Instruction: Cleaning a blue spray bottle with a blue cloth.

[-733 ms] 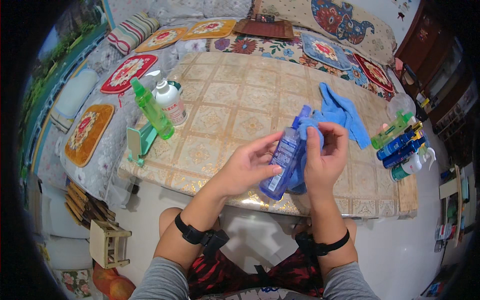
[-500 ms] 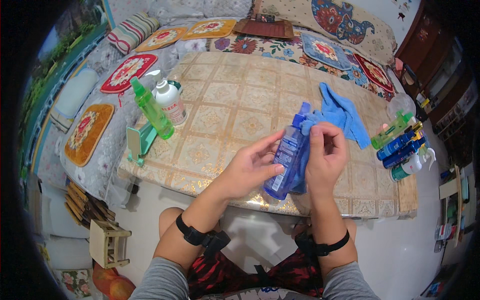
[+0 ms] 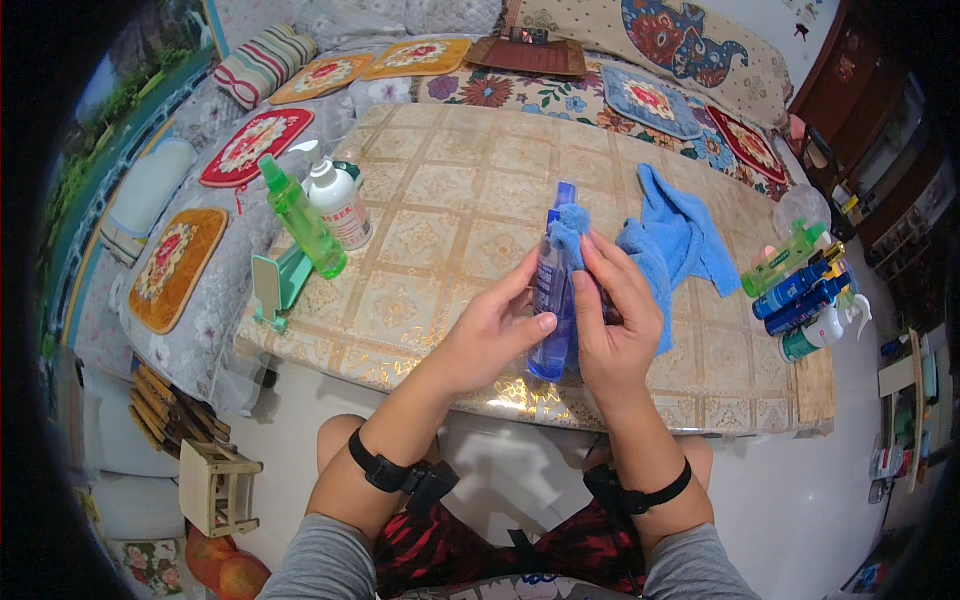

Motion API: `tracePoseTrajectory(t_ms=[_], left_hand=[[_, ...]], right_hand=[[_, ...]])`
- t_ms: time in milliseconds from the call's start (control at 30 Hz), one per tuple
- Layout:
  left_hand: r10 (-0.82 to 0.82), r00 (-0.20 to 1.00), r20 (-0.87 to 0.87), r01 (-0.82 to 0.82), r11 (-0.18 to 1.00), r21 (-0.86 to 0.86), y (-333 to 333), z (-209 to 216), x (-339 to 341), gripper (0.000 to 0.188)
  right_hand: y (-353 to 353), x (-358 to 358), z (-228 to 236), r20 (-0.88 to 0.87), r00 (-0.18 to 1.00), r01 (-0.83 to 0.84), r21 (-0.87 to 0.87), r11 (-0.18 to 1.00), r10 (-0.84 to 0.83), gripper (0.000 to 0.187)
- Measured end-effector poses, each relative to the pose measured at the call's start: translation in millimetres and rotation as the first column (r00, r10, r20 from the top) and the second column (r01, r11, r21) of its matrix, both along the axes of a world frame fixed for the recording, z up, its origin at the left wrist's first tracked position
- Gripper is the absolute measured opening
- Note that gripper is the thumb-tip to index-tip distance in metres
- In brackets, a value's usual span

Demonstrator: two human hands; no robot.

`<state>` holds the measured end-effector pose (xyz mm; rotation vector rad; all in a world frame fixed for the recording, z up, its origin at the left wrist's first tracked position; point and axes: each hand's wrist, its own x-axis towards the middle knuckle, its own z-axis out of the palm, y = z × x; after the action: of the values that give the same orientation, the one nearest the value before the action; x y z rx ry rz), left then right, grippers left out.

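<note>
In my left hand [image 3: 495, 325] is a blue-purple clear plastic bottle [image 3: 548, 355], upright over the near part of the table, with its nozzle end up. The fingers wrap its left side and the thumb lies across its front. My right hand [image 3: 618, 325] is closed on a blue cloth [image 3: 685, 235], pressing a bunched bit of it against the bottle's neck and right side. The rest of the cloth lies spread on the table, right of that hand. The right fingertips are partly hidden behind the bottle and the cloth.
A patterned cloth covers the table [image 3: 480, 160]. At its left stand a green bottle [image 3: 308, 225], a white pump bottle [image 3: 345, 215] and a green phone stand [image 3: 285, 285]. Several bottles [image 3: 800, 295] crowd the right edge. A wooden stool [image 3: 215, 488] stands on the floor at left.
The bottle has shifted slightly left and turned more upright. My right hand has moved left and lower along it, fingers now straighter, pulling the bunched cloth with it.
</note>
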<state>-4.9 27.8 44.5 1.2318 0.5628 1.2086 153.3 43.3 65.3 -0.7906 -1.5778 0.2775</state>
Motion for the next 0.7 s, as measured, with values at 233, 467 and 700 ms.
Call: tracePoseTrajectory(t_ms=[233, 467, 700], left_hand=[[0.048, 0.983, -0.178, -0.035, 0.997, 0.075, 1.0, -3.2, 0.3, 0.076], [0.049, 0.992, -0.120, -0.048, 0.999, 0.011, 2.1, -1.4, -2.3, 0.074], [0.178, 0.980, -0.085, -0.172, 0.983, 0.069, 10.4, -6.5, -10.6, 0.072]], right_hand=[[-0.5, 1.3, 0.5, 0.046, 0.998, 0.046, 0.023, 0.999, -0.047, 0.029], [0.8, -0.5, -2.9, 0.046, 0.999, 0.014, 0.026, 1.000, -0.015, 0.029], [-2.7, -3.2, -5.8, 0.073, 0.997, -0.037, 0.016, 0.999, 0.036, 0.025]])
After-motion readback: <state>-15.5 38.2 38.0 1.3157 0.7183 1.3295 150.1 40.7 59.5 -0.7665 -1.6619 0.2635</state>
